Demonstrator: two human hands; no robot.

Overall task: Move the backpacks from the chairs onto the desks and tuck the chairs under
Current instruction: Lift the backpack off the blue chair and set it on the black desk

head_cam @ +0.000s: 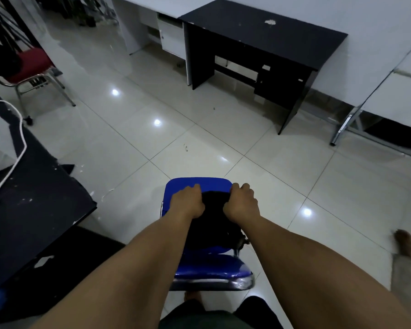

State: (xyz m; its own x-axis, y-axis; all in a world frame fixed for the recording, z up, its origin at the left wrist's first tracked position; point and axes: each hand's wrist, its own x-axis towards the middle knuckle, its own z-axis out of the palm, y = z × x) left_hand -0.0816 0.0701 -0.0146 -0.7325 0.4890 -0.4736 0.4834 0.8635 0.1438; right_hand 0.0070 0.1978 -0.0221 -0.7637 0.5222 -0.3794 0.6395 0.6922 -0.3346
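Observation:
A blue chair with a chrome frame stands on the tiles right in front of me. A black backpack rests on its seat against the blue backrest. My left hand grips the top of the backpack on its left side. My right hand grips the top on its right side. Straight ahead by the wall stands a black desk with a bare top. At the far left is a red chair with a dark item on it, partly out of view.
A dark desk with a white cord runs along my left. A white desk stands at the back, a metal-legged table at the right. My bare foot is on the glossy tiles.

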